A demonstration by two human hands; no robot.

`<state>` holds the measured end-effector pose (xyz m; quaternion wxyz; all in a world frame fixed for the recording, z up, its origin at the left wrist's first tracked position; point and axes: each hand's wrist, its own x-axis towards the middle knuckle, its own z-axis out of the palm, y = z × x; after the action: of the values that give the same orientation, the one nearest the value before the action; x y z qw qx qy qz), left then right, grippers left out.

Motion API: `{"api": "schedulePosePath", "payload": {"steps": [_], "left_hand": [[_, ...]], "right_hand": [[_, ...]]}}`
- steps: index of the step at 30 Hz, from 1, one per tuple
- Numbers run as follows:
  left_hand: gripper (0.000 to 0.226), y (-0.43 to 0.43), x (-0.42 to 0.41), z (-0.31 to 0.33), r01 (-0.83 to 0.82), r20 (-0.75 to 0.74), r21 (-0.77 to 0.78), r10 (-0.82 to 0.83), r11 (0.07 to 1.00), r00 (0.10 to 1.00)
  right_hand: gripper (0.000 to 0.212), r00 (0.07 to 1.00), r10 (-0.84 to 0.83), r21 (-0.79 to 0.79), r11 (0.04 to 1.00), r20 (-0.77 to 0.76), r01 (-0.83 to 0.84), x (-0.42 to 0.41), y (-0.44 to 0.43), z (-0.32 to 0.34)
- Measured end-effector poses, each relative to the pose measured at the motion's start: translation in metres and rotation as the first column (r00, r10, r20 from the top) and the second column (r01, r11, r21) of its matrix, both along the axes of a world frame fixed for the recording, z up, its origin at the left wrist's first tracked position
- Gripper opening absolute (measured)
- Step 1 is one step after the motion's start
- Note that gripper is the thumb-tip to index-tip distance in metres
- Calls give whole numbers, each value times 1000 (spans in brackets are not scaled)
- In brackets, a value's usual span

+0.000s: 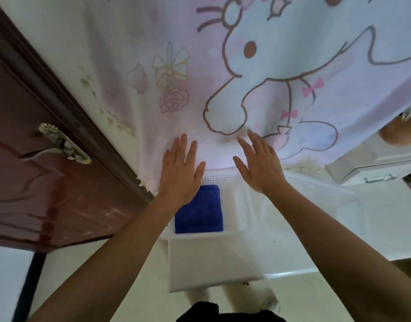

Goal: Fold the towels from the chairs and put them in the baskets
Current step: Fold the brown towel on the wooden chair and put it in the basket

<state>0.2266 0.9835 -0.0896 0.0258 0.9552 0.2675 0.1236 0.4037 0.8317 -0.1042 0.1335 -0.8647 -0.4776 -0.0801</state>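
A large pale pink and white cloth with a printed cartoon rabbit, bows and a rose fills the upper part of the view. It covers a wide surface, and its lower edge hangs down toward the person. What is under the cloth cannot be seen. At the left stands a dark brown wooden door with an ornate metal handle. The floor is pale and glossy. At the right edge there is a white piece of furniture with a small metal pull on its front.

Just under the hanging edge of the cloth, two white baskets stand side by side on the floor. The left basket has a perforated back wall, and a folded blue towel lies flat inside it, against the left side. The right basket has a perforated wall too. The right forearm crosses over it, so I cannot tell what lies in it.

Both bare arms reach forward from the bottom of the view. The left hand has straight, slightly spread fingers with its back to the camera, over the left basket and the cloth's edge. The right hand is likewise spread, its fingertips at the cloth's lower edge. Neither hand holds anything. Whether the fingers touch the cloth, I cannot tell.
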Motion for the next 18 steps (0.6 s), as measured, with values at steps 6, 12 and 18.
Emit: {"api": "schedulePosePath", "payload": {"steps": [6,12,18], "left_hand": [[65,-35,31,60,13,147,153,-35,988,989],[67,-92,88,113,236,252,251,-299,939,920],[66,-203,140,156,608,389,259,-657,750,646]], "right_hand": [[65,983,-124,136,985,132,106,31,-49,60],[71,860,-439,205,896,259,395,32,-155,117],[80,562,-777,205,621,284,756,-45,-300,160]]}}
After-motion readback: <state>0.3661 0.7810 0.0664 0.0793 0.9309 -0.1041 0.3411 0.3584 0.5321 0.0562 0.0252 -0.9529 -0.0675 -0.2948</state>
